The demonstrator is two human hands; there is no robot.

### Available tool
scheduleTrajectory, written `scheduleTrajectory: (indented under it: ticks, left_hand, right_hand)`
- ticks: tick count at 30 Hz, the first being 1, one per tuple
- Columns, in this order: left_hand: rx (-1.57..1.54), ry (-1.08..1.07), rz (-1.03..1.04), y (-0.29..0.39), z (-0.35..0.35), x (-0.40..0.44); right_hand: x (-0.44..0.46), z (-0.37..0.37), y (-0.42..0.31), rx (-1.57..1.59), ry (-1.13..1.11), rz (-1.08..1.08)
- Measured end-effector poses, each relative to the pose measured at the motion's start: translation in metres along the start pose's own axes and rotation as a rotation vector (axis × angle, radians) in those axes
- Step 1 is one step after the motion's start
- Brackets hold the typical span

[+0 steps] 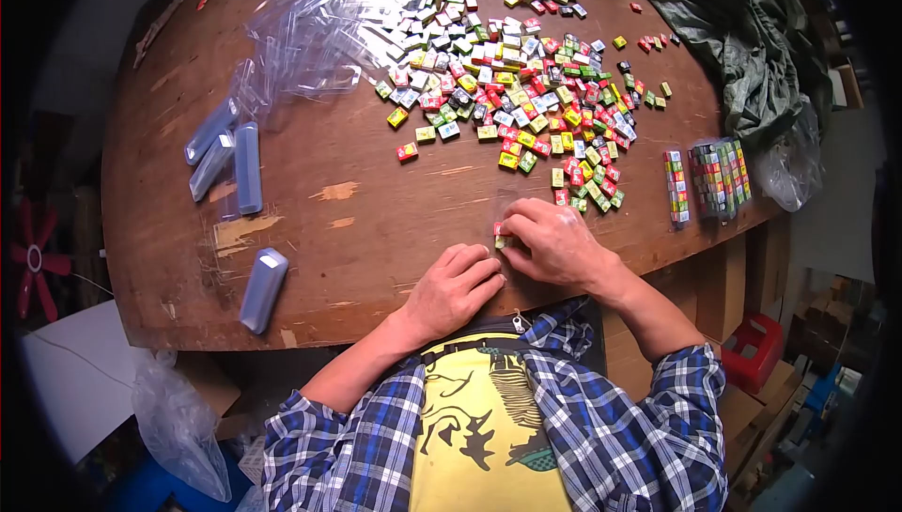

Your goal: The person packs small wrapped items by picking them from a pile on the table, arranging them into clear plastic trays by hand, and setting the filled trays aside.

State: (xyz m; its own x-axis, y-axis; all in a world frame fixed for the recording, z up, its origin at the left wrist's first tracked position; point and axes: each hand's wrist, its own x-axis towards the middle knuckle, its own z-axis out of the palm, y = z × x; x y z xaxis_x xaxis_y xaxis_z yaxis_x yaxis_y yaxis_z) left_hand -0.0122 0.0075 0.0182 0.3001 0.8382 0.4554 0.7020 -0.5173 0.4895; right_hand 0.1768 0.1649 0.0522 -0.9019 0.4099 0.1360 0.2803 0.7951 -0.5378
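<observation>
Near the table's front edge, my right hand (556, 247) has its thumb and fingers pinched on a small red-and-green box (500, 236). My left hand (455, 288) is beside it, fingers curled together and fingertips close to that box; whatever may be inside its grip is hidden. Beyond my right hand lies a small group of colourful little boxes (590, 179), at the near end of a large loose pile of similar boxes (489, 70). Red, yellow, green, white and black faces show among them.
Clear plastic sleeves (315, 28) lie heaped at the back left. Several bluish plastic cases (247, 169) rest on the left, with one case (264, 290) nearer me. Filled packs (720, 178) stand at the right edge, near a green cloth (742, 42). A red stool (754, 352) is below.
</observation>
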Motion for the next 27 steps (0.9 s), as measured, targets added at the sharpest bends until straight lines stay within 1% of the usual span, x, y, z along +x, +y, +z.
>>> scheduleTrajectory:
  ticks: [2, 7, 10, 15, 18, 23, 27]
  left_hand:
    - [-0.005, 0.002, -0.002, 0.000, 0.001, -0.001]
    - [-0.017, 0.012, -0.009, -0.001, 0.001, -0.003]
    - [-0.025, 0.019, -0.021, 0.000, 0.002, -0.005]
    - [-0.019, 0.042, -0.022, -0.001, 0.000, -0.001]
    - [-0.016, 0.047, -0.038, 0.000, 0.001, -0.003]
    - [-0.011, 0.039, -0.039, 0.000, 0.000, -0.003]
    - [-0.002, 0.032, -0.049, 0.001, 0.000, -0.001]
  right_hand:
    - [-0.001, 0.002, -0.001, 0.068, -0.006, 0.025]
    - [0.003, -0.016, 0.014, 0.155, 0.025, 0.012]
    - [0.016, -0.021, 0.044, -0.036, 0.264, 0.077]
    - [0.032, -0.026, 0.061, -0.095, 0.198, -0.002]
    - [0.029, -0.026, 0.059, -0.126, 0.103, 0.081]
    - [0.022, -0.025, 0.047, -0.110, 0.102, 0.102]
    - [0.010, -0.020, 0.027, 0.001, 0.109, 0.052]
